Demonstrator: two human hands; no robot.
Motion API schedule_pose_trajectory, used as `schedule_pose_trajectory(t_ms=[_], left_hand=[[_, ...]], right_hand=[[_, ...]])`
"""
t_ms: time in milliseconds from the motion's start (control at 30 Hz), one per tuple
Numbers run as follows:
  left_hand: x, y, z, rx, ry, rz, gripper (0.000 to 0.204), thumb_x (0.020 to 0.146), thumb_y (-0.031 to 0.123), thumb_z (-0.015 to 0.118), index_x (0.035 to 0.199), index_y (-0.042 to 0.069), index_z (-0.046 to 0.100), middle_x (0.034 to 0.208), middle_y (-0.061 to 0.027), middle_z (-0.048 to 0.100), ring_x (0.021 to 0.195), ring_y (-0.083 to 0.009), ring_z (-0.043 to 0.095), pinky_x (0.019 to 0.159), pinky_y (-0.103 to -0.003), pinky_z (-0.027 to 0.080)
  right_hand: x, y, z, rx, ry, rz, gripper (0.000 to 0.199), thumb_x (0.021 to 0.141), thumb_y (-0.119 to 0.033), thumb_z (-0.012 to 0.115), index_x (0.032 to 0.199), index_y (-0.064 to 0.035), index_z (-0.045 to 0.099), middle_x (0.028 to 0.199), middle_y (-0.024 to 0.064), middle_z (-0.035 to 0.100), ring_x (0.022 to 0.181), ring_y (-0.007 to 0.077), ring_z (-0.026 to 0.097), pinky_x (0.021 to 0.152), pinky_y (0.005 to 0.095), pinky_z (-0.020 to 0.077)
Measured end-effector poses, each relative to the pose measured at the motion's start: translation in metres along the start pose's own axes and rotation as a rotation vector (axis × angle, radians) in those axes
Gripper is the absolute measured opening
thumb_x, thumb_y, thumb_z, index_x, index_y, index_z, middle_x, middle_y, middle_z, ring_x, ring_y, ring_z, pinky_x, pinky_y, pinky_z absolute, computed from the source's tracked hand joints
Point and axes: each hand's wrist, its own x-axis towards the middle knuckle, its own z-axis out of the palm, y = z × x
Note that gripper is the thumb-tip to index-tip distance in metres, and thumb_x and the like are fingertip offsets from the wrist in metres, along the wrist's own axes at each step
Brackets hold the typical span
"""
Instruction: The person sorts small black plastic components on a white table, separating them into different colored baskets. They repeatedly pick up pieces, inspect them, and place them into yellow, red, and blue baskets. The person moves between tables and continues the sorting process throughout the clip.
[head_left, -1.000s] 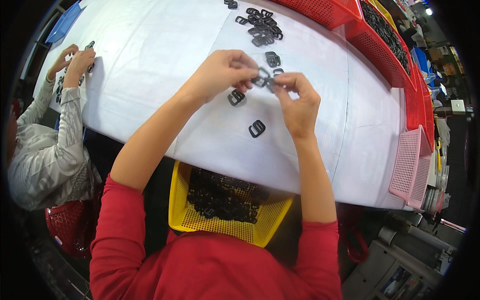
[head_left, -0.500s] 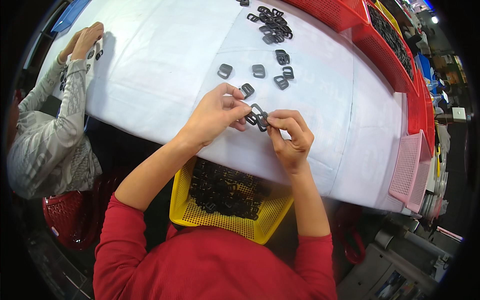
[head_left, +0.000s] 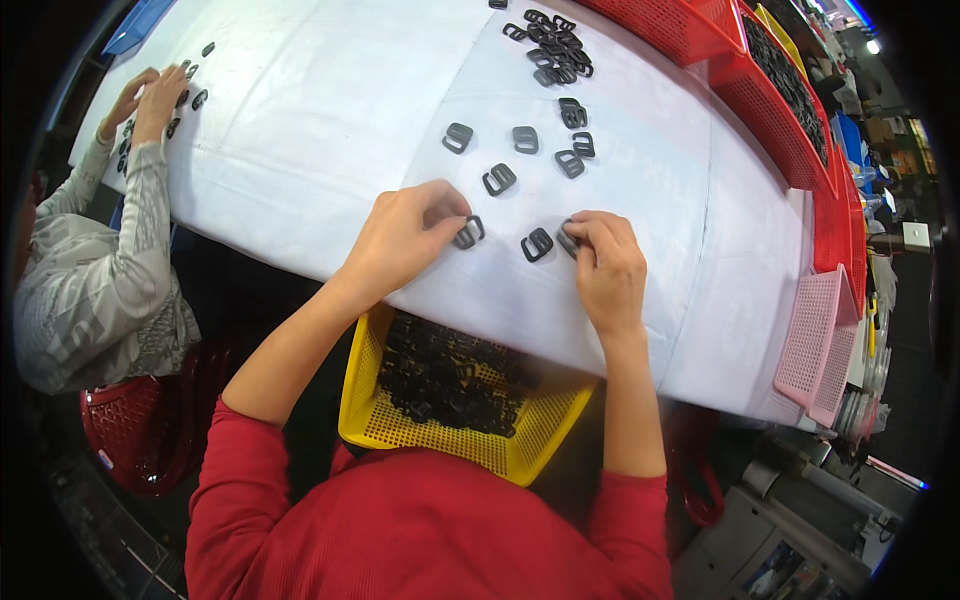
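Note:
My left hand (head_left: 408,232) pinches a black buckle (head_left: 469,233) between thumb and fingers, just above the white table. To the right, my right hand (head_left: 606,258) is closed on another dark buckle (head_left: 568,241), partly hidden by the fingers. Between my hands a single black buckle (head_left: 537,244) lies on the cloth, touched by neither. Just beyond lies one more loose buckle (head_left: 499,179). Several others are spread farther back, near a buckle (head_left: 525,139) with its slots showing. A heap of black buckles (head_left: 557,48) sits at the far side.
Below the table edge stands a yellow basket (head_left: 360,425) with many black pieces in it. Red baskets (head_left: 765,112) line the far right edge, with a pink basket (head_left: 815,345) nearer. At the left, a co-worker's hands (head_left: 150,100) are among small dark pieces on the white table (head_left: 300,150).
My hands have moved apart; the joined cluster of buckles between them is now separate pieces. One lies between my hands, and each hand holds one. The co-worker's hands have shifted slightly toward the left.

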Motion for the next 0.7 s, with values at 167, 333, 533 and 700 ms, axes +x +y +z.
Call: schedule_pose_trajectory(t_ms=[167,333,533,700], left_hand=[[0.024,-0.013,-0.016,0.307,0.284,0.400,0.013,0.078,0.003,0.061,0.091,0.004,0.065,0.101,-0.0081,0.062,0.083,-0.0209,0.060,0.066,-0.030,0.047],[0.065,-0.009,-0.005,0.367,0.365,0.578,0.016,0.080,0.003,0.059,0.095,0.005,0.065,0.108,-0.0088,0.060,0.099,-0.0259,0.055,0.079,-0.033,0.048],[0.026,0.006,0.022,0.452,0.012,0.790,0.024,0.077,0.009,0.064,0.100,0.007,0.064,0.107,-0.0043,0.059,0.100,-0.0223,0.052,0.084,-0.035,0.044],[0.022,0.012,0.052,0.567,-0.066,0.813,0.028,0.076,0.018,0.067,0.102,0.008,0.064,0.103,-0.0025,0.058,0.093,-0.0210,0.051,0.079,-0.033,0.044]], right_hand=[[0.027,0.012,-0.008,0.014,-0.020,0.040,0.016,0.077,0.001,0.058,0.089,-0.0061,0.065,0.098,0.0068,0.063,0.095,0.0250,0.057,0.079,0.0353,0.0458],[0.078,0.057,0.017,-0.195,0.004,-0.141,0.015,0.079,-0.008,0.061,0.093,-0.0078,0.068,0.097,0.0077,0.064,0.088,0.0250,0.059,0.075,0.0332,0.0469],[0.085,0.057,-0.001,0.263,-0.270,0.527,0.017,0.081,-0.016,0.063,0.094,-0.0075,0.069,0.089,0.0091,0.065,0.075,0.0243,0.062,0.072,0.0326,0.0479],[0.094,0.070,0.014,0.107,-0.020,0.221,0.020,0.080,-0.018,0.064,0.097,-0.0095,0.069,0.091,0.0080,0.063,0.080,0.0229,0.061,0.074,0.0331,0.0478]])
